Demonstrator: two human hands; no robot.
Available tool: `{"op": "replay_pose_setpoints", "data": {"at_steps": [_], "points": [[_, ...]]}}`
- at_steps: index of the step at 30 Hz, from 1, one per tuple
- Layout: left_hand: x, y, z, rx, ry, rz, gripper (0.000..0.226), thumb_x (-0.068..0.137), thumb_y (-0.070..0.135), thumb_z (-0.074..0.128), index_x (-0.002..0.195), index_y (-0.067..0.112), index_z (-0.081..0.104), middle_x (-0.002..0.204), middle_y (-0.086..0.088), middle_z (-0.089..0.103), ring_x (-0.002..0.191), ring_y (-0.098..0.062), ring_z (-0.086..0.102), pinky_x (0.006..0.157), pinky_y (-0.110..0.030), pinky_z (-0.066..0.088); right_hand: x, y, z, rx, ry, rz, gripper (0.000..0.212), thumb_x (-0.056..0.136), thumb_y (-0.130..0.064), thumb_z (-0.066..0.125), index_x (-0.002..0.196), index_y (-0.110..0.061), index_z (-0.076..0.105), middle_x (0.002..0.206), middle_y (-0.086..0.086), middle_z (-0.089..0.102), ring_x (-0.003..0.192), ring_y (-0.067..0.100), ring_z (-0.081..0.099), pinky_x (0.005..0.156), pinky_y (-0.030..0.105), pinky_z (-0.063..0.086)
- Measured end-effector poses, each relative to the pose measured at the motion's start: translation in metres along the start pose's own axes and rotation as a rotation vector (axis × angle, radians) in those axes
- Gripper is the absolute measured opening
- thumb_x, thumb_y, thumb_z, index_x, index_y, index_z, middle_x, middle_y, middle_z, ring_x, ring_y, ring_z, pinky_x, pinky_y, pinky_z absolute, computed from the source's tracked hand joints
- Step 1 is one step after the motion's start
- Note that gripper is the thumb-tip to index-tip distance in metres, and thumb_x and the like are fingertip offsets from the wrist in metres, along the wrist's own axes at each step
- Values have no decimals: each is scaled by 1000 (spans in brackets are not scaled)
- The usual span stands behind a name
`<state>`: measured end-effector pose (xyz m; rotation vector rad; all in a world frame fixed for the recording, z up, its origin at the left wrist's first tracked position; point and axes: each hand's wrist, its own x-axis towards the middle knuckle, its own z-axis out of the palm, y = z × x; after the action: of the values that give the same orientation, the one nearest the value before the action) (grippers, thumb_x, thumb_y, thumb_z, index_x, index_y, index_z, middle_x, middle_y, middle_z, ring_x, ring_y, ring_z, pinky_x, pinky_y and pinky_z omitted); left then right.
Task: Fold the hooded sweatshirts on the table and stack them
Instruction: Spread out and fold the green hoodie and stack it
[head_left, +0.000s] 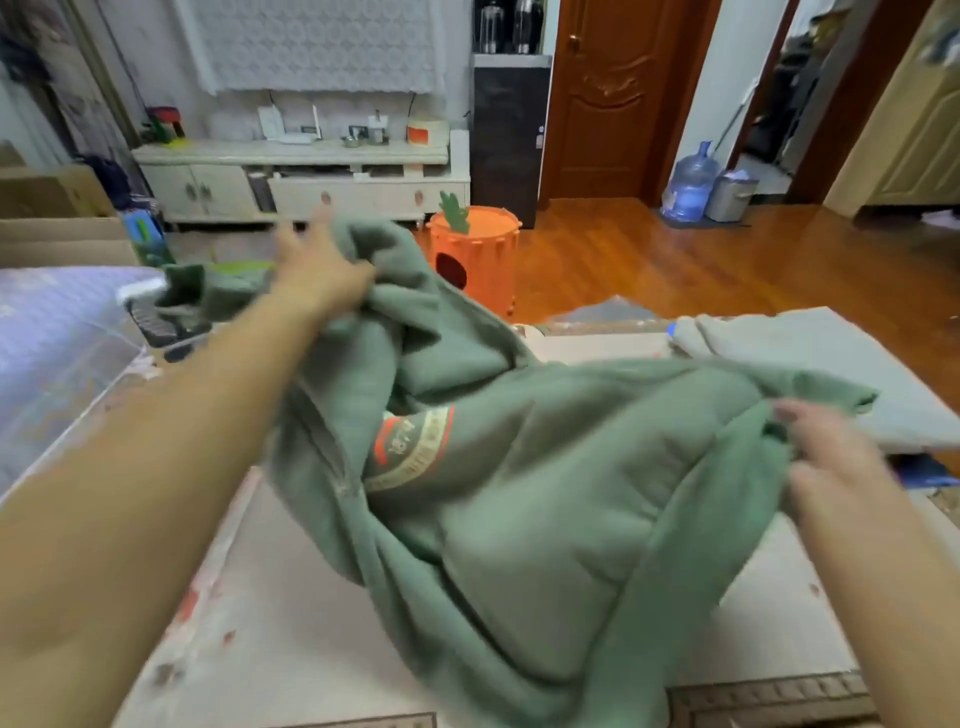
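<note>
Living room, wooden floor; pale table (291, 597) in foreground, surface marked with reddish spots. Orange carrot-shaped stool (475, 254) beyond the far edge; blue water jug (691, 182) by the brown door (602, 93).

Item 1: green hooded sweatshirt (519, 519), unfolded, rumpled, printed patch showing, partly lifted off the table centre.
Item 2: grey folded garment (831, 374), flat at the table's far right, just beside the green one.

Left hand (322, 270): raised, blurred, gripping a bunch of green fabric at upper left.
Right hand (826, 457): fingers curled, pinching the sweatshirt's right edge.
</note>
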<state>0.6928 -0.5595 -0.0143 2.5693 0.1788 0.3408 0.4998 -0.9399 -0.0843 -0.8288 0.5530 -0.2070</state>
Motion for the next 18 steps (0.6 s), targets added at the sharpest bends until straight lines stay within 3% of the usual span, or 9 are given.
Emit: {"op": "replay_pose_setpoints", "data": {"at_steps": [2,4,5,8,9,11,14,16,18], "points": [[-46,-14,71,133,-140,134,87,89,44,63,160,36,14,167,-15,-10,154,-40,-3,124,-56,7,7,31,-31,-185,209,84,28,69,5,59,90,-2,76,81,14,74,56,21,71,42,32,56],[-113,-42,124,242,-313,202,77,90,51,60,157,44,22,168,-10,-11,154,-38,-8,123,-58,5,4,63,-85,-415,332,144,30,75,-3,57,103,2,66,68,14,70,46,22,65,42,26,53],[-148,-58,141,254,-387,200,71,92,54,58,155,46,27,169,-8,-7,154,-37,-6,123,-57,6,5,77,-109,-551,408,111,35,74,-3,58,108,3,63,68,15,67,50,24,63,47,25,52],[-235,-117,166,276,-392,133,61,88,51,59,147,41,46,169,-8,8,151,-43,9,122,-58,15,0,77,-123,-961,673,-235,52,81,5,66,131,-4,54,123,21,60,106,34,60,89,41,48],[-249,-133,169,279,-338,104,58,86,49,59,142,35,54,167,-11,16,148,-48,17,119,-60,22,3,77,-113,-1070,624,-343,53,83,4,67,132,-8,53,132,18,56,116,35,56,96,44,44],[-257,-156,167,244,-180,14,49,89,43,60,136,28,61,162,-17,25,142,-50,28,114,-61,31,18,81,-85,-1304,310,-442,47,86,-1,62,131,-10,56,134,13,55,117,31,56,98,42,42],[-256,-166,152,201,-179,-128,48,96,45,58,142,31,55,151,-17,36,132,-42,38,107,-52,39,49,112,-32,-1603,-147,-392,44,88,-18,58,132,-14,58,142,13,50,121,28,52,103,38,38],[-255,-171,147,202,-179,-67,49,95,38,58,141,24,57,130,-17,50,113,-41,49,94,-49,49,68,142,3,-1717,-319,-406,51,91,-23,61,141,-17,52,152,13,41,141,29,36,117,38,25],[-251,-178,141,154,-222,-62,51,90,19,60,141,16,54,120,-15,50,102,-41,55,85,-47,51,89,168,29,-1859,-394,-383,65,94,-40,59,153,-25,35,164,11,19,151,30,16,122,41,14]]}}
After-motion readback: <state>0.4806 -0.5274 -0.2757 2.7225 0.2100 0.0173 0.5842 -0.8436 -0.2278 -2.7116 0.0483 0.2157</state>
